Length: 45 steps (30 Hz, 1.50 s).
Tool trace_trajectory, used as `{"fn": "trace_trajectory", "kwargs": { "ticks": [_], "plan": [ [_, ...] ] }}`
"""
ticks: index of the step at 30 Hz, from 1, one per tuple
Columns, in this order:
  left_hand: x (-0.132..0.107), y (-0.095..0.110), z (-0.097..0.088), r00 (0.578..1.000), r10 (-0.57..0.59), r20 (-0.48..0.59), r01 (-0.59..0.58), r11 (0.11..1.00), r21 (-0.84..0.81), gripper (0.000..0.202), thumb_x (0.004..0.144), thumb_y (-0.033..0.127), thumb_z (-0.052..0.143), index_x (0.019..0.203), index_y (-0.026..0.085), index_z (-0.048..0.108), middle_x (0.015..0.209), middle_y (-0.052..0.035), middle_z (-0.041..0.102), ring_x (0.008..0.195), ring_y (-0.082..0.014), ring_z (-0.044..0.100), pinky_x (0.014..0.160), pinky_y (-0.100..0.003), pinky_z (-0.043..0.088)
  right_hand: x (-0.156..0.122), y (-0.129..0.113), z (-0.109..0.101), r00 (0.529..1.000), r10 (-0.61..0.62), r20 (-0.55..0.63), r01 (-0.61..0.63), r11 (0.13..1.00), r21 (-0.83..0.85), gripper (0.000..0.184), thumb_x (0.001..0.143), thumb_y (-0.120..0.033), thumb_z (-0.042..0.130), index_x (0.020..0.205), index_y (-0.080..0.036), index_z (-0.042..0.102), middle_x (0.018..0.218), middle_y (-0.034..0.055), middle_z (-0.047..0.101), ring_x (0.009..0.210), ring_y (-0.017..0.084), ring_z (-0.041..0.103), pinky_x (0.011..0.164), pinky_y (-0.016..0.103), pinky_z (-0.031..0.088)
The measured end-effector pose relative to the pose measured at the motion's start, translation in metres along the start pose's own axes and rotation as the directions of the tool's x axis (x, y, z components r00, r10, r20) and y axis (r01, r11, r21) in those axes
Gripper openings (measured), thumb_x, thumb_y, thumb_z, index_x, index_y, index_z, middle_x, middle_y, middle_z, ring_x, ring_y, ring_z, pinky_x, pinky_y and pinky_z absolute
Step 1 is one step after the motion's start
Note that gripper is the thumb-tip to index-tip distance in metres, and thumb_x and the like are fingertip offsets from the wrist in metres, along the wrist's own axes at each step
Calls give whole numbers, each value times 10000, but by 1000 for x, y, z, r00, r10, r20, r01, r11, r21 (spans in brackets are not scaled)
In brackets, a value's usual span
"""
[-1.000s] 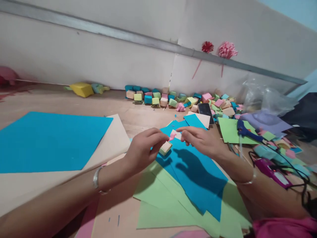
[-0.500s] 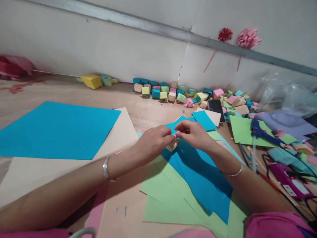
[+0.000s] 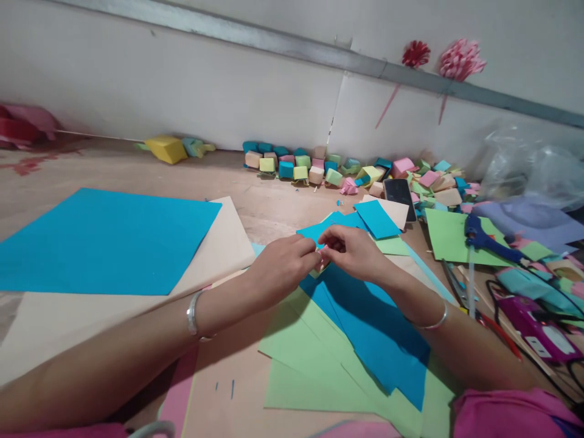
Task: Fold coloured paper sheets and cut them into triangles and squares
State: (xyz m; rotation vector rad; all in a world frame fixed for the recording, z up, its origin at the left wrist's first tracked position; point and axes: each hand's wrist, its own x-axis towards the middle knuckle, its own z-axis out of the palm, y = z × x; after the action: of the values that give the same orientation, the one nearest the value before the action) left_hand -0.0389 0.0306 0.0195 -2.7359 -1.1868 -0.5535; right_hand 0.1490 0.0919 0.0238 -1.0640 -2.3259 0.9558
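Both hands meet over a stack of blue paper sheets (image 3: 365,322). Between their fingertips is a small folded paper piece (image 3: 324,265), pink and pale yellow, mostly covered by the fingers. My left hand (image 3: 289,261) closes on it from the left, thumb and fingers pressed together. From the right, my right hand (image 3: 353,252) pinches at the same piece with bent fingers. Light green sheets (image 3: 314,383) lie under the blue ones. A small blue rectangle of paper (image 3: 377,219) rests just beyond my right hand.
A large blue sheet (image 3: 109,243) covers cream paper at left. Several small paper boxes (image 3: 286,169) line the wall. At right are a phone (image 3: 400,198), a blue glue gun (image 3: 488,240), scissors (image 3: 454,283) and a magenta power strip (image 3: 531,325) with cables. A plastic bag (image 3: 533,170) sits behind.
My right hand has moved slightly closer to my left, and the fingers now hide more of the small paper piece. The view has shifted a little.
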Motion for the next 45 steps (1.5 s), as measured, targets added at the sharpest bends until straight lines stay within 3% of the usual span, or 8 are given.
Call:
{"fn": "trace_trajectory", "kwargs": {
  "ticks": [12, 21, 29, 45],
  "plan": [
    [0, -2, 3, 999, -34, 39, 37, 996, -81, 277, 878, 44, 433, 919, 168, 677, 842, -53, 653, 761, -177, 569, 628, -270, 387, 1, 2, 3, 999, -26, -26, 24, 998, -60, 75, 791, -161, 586, 856, -189, 610, 769, 11, 674, 678, 135, 604, 594, 257, 410],
    [-1, -3, 9, 996, -70, 46, 75, 989, -124, 289, 897, 95, 422, 923, 167, 701, 805, -73, 617, 762, -183, 549, 640, -278, 388, 0, 0, 3, 999, -34, -26, 32, 995, -97, 43, 802, -170, 594, 839, -188, 607, 759, 11, 658, 688, 132, 583, 605, 254, 402],
    [0, -4, 9, 995, -94, -27, 86, 977, -197, 260, 923, 143, 467, 872, 189, 718, 762, -55, 588, 704, -160, 532, 593, -259, 374, 0, -2, 3, 1000, -21, -24, 18, 994, -112, 57, 803, -170, 590, 852, -190, 611, 765, 8, 651, 690, 132, 568, 609, 254, 386],
    [-1, -4, 9, 992, -111, 57, 122, 962, -244, 243, 916, 141, 478, 852, 160, 712, 770, -65, 602, 751, -176, 571, 618, -265, 388, 2, 1, 6, 999, -21, -25, 16, 981, -195, 77, 796, -168, 614, 871, -181, 606, 759, 2, 621, 641, 115, 496, 595, 251, 345]
  ]
}}
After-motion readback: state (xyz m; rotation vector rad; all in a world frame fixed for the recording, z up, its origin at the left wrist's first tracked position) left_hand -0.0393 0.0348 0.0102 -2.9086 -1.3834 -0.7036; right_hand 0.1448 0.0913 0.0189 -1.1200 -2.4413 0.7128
